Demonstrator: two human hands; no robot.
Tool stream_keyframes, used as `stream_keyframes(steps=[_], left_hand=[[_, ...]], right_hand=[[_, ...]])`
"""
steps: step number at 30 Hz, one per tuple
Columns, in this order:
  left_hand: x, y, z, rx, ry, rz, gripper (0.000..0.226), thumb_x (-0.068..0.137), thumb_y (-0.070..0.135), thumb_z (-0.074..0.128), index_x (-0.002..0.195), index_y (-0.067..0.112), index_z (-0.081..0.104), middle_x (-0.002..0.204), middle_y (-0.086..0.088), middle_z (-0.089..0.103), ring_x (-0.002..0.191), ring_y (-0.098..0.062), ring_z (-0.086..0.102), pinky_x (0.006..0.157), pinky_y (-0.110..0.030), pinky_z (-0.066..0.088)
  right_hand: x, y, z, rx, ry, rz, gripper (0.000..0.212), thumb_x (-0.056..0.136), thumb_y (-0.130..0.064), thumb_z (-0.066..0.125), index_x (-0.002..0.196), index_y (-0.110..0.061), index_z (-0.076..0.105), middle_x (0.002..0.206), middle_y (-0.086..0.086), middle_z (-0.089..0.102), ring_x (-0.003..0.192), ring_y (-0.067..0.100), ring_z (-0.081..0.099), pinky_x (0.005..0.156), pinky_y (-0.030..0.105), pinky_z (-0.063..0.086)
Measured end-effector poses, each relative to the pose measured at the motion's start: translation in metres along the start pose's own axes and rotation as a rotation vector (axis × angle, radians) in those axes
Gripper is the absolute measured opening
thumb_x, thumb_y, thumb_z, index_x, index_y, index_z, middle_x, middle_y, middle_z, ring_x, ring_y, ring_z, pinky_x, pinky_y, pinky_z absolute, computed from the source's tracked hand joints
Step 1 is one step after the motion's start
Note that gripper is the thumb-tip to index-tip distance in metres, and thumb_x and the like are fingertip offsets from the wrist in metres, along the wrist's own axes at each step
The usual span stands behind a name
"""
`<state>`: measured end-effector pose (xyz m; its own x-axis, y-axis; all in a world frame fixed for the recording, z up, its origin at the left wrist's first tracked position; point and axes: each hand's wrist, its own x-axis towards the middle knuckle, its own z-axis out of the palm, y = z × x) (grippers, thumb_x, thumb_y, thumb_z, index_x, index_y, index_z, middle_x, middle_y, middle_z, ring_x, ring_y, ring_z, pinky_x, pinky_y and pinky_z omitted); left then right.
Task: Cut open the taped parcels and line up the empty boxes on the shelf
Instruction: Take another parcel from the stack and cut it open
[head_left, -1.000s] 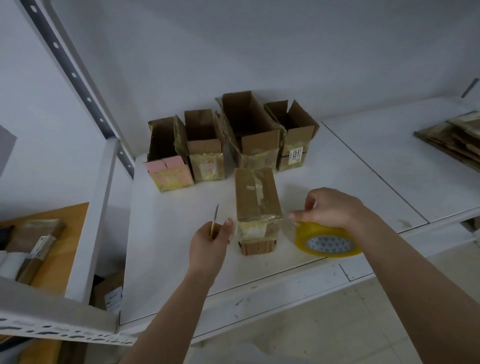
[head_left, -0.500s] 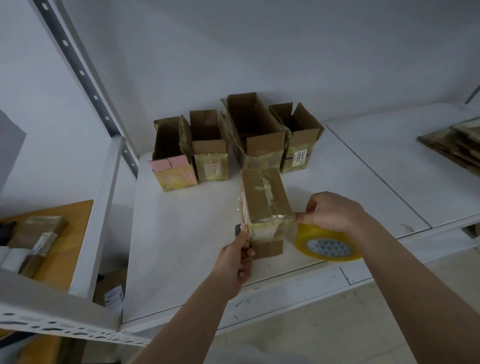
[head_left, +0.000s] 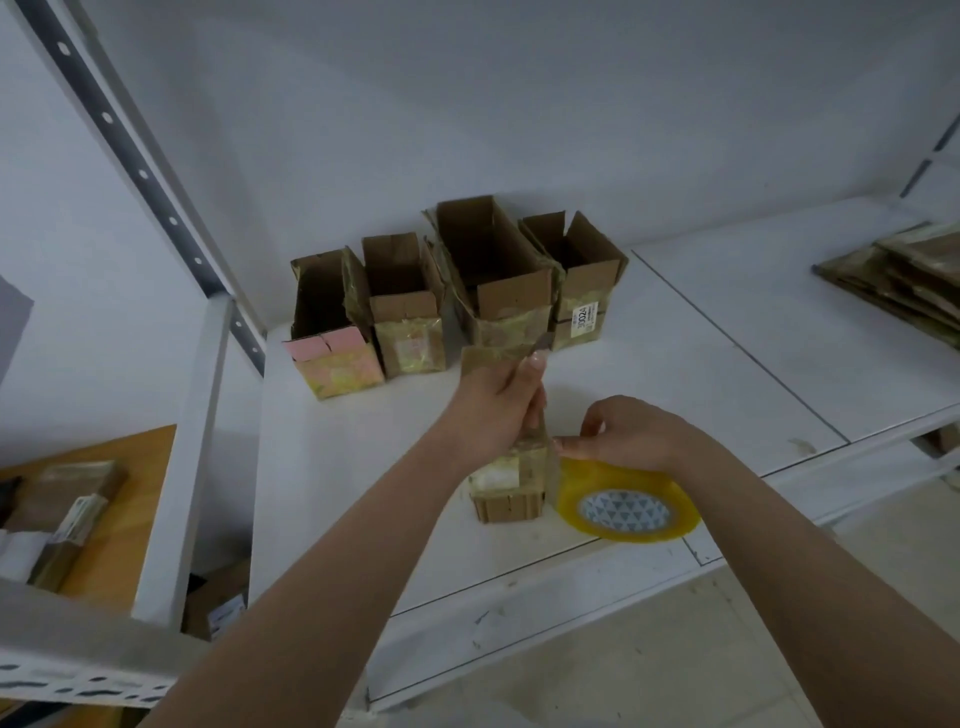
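Near shelf (head_left: 363, 519) edge, taped parcel (head_left: 511, 486).

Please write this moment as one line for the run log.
step: cutting tape | left hand: holds blade on taped parcel | right hand: steadies parcel beside tape roll | open boxes: four, lined up behind

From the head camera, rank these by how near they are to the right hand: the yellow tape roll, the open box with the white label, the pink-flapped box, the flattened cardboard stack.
1. yellow tape roll, right under the right hand.
2. open box with the white label, behind it in the row.
3. pink-flapped box, left end of the row.
4. flattened cardboard stack, far right.
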<state>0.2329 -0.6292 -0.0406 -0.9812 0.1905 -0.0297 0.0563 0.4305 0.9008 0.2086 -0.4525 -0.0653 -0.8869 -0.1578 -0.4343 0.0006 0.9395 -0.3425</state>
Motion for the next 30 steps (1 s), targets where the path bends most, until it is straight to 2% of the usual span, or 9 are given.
stream_keyframes(steps=[2, 4, 6, 8, 12, 17, 22, 27, 30], left_hand=[[0.010, -0.006, 0.009, -0.024, -0.027, -0.031, 0.054, 0.104, 0.043, 0.034, 0.064, 0.013, 0.055, 0.056, 0.001, 0.058, 0.043, -0.011, 0.047, 0.050, -0.024, 0.039], [0.015, -0.012, 0.013, 0.011, 0.000, -0.031, 0.055, 0.104, 0.042, 0.035, 0.062, 0.013, 0.055, 0.054, 0.000, 0.059, 0.039, -0.011, 0.046, 0.048, -0.024, 0.039], [0.017, -0.015, 0.016, 0.057, 0.022, -0.005, 0.055, 0.104, 0.041, 0.036, 0.061, 0.013, 0.054, 0.054, 0.000, 0.059, 0.039, -0.010, 0.047, 0.049, -0.024, 0.040], [0.017, -0.016, 0.016, 0.101, 0.049, 0.012, 0.056, 0.104, 0.041, 0.035, 0.060, 0.013, 0.055, 0.055, -0.001, 0.060, 0.039, -0.007, 0.047, 0.052, -0.025, 0.041], [0.014, -0.031, 0.009, 0.134, 0.160, 0.001, 0.060, 0.104, 0.042, 0.036, 0.054, 0.013, 0.055, 0.048, 0.004, 0.057, 0.041, -0.003, 0.049, 0.057, -0.025, 0.042], [0.012, -0.034, 0.006, 0.201, 0.192, 0.014, 0.061, 0.104, 0.043, 0.034, 0.055, 0.013, 0.055, 0.052, 0.004, 0.059, 0.043, -0.001, 0.051, 0.054, -0.019, 0.039], [-0.003, -0.042, 0.005, 0.318, 0.057, 0.060, 0.051, 0.103, 0.045, 0.033, 0.068, 0.016, 0.056, 0.058, 0.006, 0.058, 0.054, -0.006, 0.054, 0.064, -0.029, 0.048], [0.000, -0.027, 0.005, 0.360, -0.090, 0.109, 0.037, 0.103, 0.045, 0.034, 0.085, 0.017, 0.052, 0.069, 0.003, 0.059, 0.067, -0.013, 0.055, 0.071, -0.032, 0.045], [0.005, -0.026, 0.001, 0.346, -0.178, 0.155, 0.037, 0.104, 0.040, 0.034, 0.078, 0.020, 0.052, 0.065, 0.007, 0.058, 0.063, -0.008, 0.055, 0.068, -0.029, 0.044]], right_hand=[[-0.003, 0.005, -0.004, 0.094, -0.021, -0.022, 0.057, 0.085, -0.065, 0.057, 0.109, -0.014, 0.067, 0.109, 0.003, 0.065, 0.095, 0.016, 0.060, 0.087, 0.034, 0.051], [-0.008, 0.014, -0.010, 0.277, -0.068, 0.003, 0.042, 0.086, -0.059, 0.062, 0.110, -0.025, 0.065, 0.109, -0.002, 0.061, 0.095, 0.016, 0.058, 0.082, 0.033, 0.049], [-0.010, 0.025, -0.013, 0.386, -0.136, 0.017, 0.024, 0.084, -0.050, 0.069, 0.104, -0.037, 0.065, 0.114, -0.003, 0.059, 0.098, 0.019, 0.058, 0.088, 0.039, 0.051], [-0.010, 0.029, -0.013, 0.396, -0.154, -0.003, 0.022, 0.083, -0.045, 0.071, 0.104, -0.039, 0.065, 0.116, -0.003, 0.059, 0.101, 0.021, 0.060, 0.092, 0.042, 0.053], [-0.009, 0.021, -0.013, 0.261, -0.098, -0.007, 0.030, 0.086, -0.045, 0.070, 0.110, -0.028, 0.063, 0.115, -0.003, 0.056, 0.095, 0.015, 0.056, 0.071, 0.027, 0.048], [-0.005, 0.010, -0.015, -0.022, -0.156, 0.013, 0.042, 0.091, -0.049, 0.063, 0.121, -0.021, 0.060, 0.127, 0.001, 0.054, 0.106, 0.018, 0.052, 0.078, 0.028, 0.042], [-0.011, 0.016, -0.019, -0.090, -0.190, -0.020, 0.044, 0.092, -0.055, 0.057, 0.126, -0.027, 0.060, 0.136, -0.001, 0.052, 0.120, 0.020, 0.050, 0.096, 0.032, 0.042], [-0.021, 0.028, -0.021, 0.009, -0.148, -0.046, 0.039, 0.093, -0.052, 0.057, 0.123, -0.029, 0.067, 0.131, -0.005, 0.061, 0.111, 0.014, 0.054, 0.088, 0.027, 0.039], [-0.025, 0.032, -0.021, 0.045, -0.135, -0.035, 0.037, 0.098, -0.047, 0.052, 0.127, -0.029, 0.065, 0.133, -0.003, 0.059, 0.117, 0.017, 0.053, 0.089, 0.028, 0.037]])
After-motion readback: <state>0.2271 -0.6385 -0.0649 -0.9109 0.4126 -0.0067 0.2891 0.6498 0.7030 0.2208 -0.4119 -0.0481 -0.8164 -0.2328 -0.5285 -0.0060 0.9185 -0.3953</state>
